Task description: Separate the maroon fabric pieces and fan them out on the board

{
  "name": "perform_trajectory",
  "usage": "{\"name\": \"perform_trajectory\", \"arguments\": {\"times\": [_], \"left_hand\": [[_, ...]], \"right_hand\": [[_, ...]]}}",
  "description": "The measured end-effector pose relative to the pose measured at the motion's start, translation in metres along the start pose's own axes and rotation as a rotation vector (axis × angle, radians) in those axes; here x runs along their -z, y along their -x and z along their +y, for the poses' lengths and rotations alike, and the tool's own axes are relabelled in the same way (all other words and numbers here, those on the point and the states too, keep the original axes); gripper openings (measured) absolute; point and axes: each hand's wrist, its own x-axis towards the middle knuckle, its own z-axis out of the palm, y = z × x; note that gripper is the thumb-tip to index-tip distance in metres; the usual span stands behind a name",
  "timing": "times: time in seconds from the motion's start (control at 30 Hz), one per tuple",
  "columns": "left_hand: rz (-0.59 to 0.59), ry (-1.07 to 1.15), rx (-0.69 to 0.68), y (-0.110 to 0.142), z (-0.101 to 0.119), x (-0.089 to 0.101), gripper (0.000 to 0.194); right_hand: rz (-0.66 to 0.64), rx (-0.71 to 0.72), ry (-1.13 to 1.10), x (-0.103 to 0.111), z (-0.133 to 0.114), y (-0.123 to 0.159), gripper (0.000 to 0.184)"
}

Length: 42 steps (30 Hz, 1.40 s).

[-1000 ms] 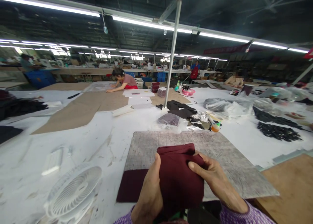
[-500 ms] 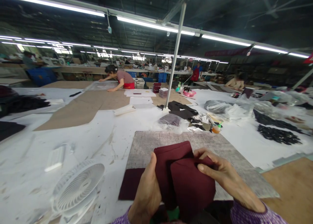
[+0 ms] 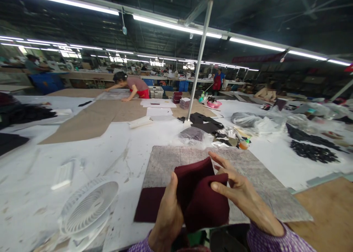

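Both hands hold a stack of dark maroon fabric pieces [image 3: 209,204] above the front edge of a grey mottled board [image 3: 264,182]. My left hand [image 3: 168,209] grips the stack's left side, thumb in front and the other fingers hidden behind it. My right hand [image 3: 234,186] pinches the upper edge of the front piece between thumb and fingers, and that piece curls away from the one behind. Another flat maroon piece [image 3: 149,204] lies on the board's left end, just left of my left hand.
A white fan [image 3: 89,209] stands on the white table at left. Beyond the board are a plastic-wrapped bundle [image 3: 193,135], black scraps [image 3: 205,123], an orange bottle [image 3: 244,144] and a metal pole [image 3: 199,61]. A co-worker [image 3: 135,86] leans over brown sheets [image 3: 91,119] farther back.
My right hand has moved left and slightly up, bending the front maroon piece over toward my left hand. My left hand keeps its hold almost in place.
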Motion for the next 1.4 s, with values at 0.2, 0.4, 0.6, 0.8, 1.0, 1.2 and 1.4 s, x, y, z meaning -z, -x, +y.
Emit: {"name": "perform_trajectory", "arguments": {"times": [0.2, 0.4, 0.6, 0.8, 1.0, 1.2, 1.4], "left_hand": [[-0.016, 0.038, 0.014, 0.000, -0.003, 0.001, 0.058], [-0.037, 0.008, 0.023, -0.001, 0.001, -0.002, 0.057], [-0.088, 0.005, 0.008, -0.002, 0.000, 0.000, 0.064], [0.015, -0.205, -0.183, 0.000, -0.005, 0.002, 0.049], [0.054, -0.219, -0.188, 0.000, -0.003, -0.001, 0.042], [0.078, -0.249, -0.182, 0.001, -0.002, -0.001, 0.041], [0.048, -0.257, -0.210, -0.001, -0.002, 0.000, 0.042]], "right_hand": [[-0.042, -0.182, -0.157, -0.006, 0.009, -0.003, 0.023], [-0.043, -0.227, -0.164, -0.006, 0.007, -0.004, 0.023], [-0.024, -0.249, -0.187, -0.008, 0.009, -0.006, 0.023], [-0.001, -0.187, -0.153, -0.009, 0.011, -0.007, 0.021], [0.085, -0.157, -0.343, -0.010, 0.012, -0.008, 0.030], [0.029, -0.168, -0.427, -0.007, 0.011, -0.008, 0.038], [0.111, -0.222, -0.456, -0.018, 0.016, -0.009, 0.027]]}}
